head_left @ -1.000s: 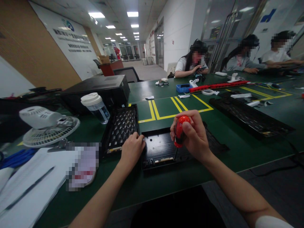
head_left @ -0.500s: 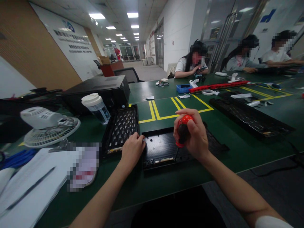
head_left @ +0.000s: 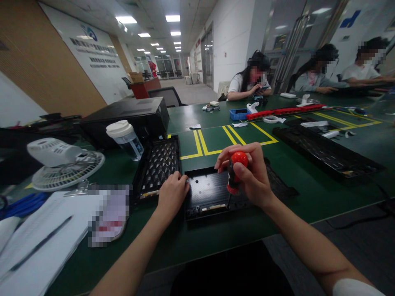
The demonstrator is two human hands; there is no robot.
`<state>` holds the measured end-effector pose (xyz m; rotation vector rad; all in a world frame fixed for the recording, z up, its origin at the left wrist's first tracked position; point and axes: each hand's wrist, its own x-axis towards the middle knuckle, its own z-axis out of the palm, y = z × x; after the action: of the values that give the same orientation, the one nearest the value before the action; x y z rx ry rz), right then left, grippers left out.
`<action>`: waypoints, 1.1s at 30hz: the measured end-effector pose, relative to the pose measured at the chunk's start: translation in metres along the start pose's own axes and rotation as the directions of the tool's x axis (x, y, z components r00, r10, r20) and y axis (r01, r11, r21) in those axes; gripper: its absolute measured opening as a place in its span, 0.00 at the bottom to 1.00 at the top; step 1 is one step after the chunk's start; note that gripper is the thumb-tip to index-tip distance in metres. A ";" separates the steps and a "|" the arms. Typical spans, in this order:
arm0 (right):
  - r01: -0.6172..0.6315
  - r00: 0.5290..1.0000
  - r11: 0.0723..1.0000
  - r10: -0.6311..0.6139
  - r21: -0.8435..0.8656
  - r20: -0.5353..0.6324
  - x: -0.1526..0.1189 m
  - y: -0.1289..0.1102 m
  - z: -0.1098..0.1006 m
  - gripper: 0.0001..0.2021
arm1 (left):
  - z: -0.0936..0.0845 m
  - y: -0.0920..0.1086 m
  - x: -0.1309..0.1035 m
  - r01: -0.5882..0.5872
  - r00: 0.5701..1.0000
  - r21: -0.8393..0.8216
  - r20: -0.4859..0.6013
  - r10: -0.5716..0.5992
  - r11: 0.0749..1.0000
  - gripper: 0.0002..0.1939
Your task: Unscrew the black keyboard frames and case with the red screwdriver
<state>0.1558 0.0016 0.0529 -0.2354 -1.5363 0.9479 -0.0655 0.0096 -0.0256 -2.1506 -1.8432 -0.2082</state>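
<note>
A screwdriver with a red and black handle point(head_left: 235, 166) is gripped in my right hand point(head_left: 254, 179); thumb and palm are against the handle while some fingers stand off it. Its thin shaft points down to the front part of a black plastic panel point(head_left: 202, 189), beside a light strip point(head_left: 212, 208). Whether the tip sits in a screw is too small to see. My left hand point(head_left: 174, 191) has its fingers curled over the panel's left edge. Part of the panel is hidden behind my right hand.
Left of the panel lies a black tray with a patterned inside point(head_left: 162, 162). Farther left are a lidded cup point(head_left: 125, 139), a white fan point(head_left: 66, 164) and papers with a pen point(head_left: 46, 236). Another black panel point(head_left: 327, 152) lies right. Several people sit across the green table point(head_left: 296, 197).
My right hand's fingers have opened out and shifted slightly left on the screwdriver handle, which stands a little differently tilted. My left hand and the panel have stayed in place.
</note>
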 end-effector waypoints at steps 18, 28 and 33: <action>-0.075 0.976 0.992 0.093 0.099 -0.198 -0.003 0.003 0.010 0.15 | -0.001 0.000 0.001 0.002 1.000 0.002 0.014 -0.002 1.000 0.12; -0.069 0.984 0.993 0.083 0.097 -0.158 -0.006 0.004 0.008 0.09 | -0.002 0.000 0.000 0.011 1.000 0.007 0.026 -0.011 1.000 0.12; -0.053 0.990 0.998 0.056 0.026 -0.128 -0.004 0.004 0.005 0.08 | 0.001 0.000 0.000 0.007 1.000 0.019 0.002 -0.008 1.000 0.11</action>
<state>0.1509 -0.0002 0.0473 -0.3181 -1.4064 0.9733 -0.0659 0.0103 -0.0259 -2.1321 -1.8470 -0.1898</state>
